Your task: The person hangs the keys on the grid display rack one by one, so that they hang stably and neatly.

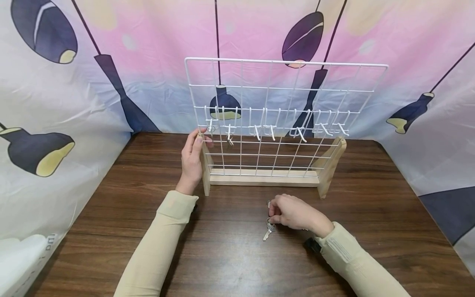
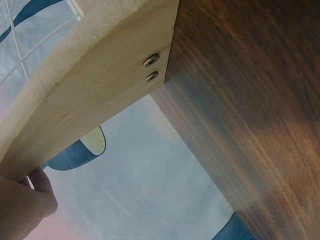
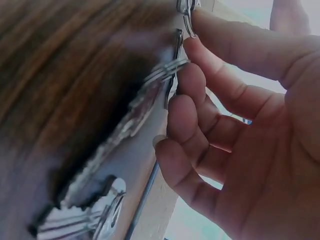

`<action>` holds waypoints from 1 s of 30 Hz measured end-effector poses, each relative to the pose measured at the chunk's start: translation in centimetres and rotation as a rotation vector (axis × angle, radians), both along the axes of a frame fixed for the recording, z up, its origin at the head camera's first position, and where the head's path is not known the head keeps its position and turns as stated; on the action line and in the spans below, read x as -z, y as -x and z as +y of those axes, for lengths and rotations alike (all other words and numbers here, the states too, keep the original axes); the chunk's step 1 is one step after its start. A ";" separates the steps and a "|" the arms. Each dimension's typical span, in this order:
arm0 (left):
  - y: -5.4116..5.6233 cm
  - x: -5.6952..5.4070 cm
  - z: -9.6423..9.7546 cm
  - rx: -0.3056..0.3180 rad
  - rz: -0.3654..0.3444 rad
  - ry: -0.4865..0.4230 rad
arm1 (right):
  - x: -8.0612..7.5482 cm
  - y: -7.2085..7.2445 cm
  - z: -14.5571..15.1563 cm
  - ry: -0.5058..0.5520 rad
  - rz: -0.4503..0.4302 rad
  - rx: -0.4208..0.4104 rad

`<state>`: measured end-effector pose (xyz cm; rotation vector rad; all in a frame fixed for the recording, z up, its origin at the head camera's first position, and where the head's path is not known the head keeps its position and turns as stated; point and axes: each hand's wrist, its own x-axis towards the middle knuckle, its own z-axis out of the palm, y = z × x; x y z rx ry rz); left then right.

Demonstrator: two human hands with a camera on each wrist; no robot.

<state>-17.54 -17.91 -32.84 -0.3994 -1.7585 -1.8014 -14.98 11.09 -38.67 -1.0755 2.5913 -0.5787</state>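
Note:
My left hand [image 1: 193, 161] grips the top of the wooden left upright [image 2: 100, 85] of a white wire grid rack [image 1: 286, 62]. White double hooks [image 1: 300, 134] hang in a row across the grid. A small key [image 1: 230, 141] hangs on one of the left hooks, and a metal ring shows on the hook beside it. In front of the rack, low over the table, my right hand [image 1: 295, 212] pinches a metal key ring [image 3: 188, 22] between thumb and forefinger. A silver key [image 1: 267, 234] shows just below the thumb. More keys [image 3: 82, 220] appear close under the curled fingers in the right wrist view.
The rack stands on a brown wood-grain table [image 1: 237, 255], its pale wooden base bar [image 1: 263, 180] between two uprights. A printed cloth [image 1: 156, 99] hangs behind and at both sides. A white bag-like object [image 1: 26, 260] lies at the lower left edge.

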 end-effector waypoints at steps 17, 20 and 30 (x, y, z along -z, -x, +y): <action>2.0 2.5 -1.1 -0.005 0.042 0.012 | -0.7 -0.2 0.6 -0.062 -0.028 -0.008; 2.0 2.5 -1.0 -0.009 0.041 0.006 | -0.6 -0.2 0.6 -0.058 -0.021 -0.010; 2.0 2.3 -0.9 -0.003 0.030 -0.006 | -0.2 -0.1 0.3 -0.036 -0.004 -0.001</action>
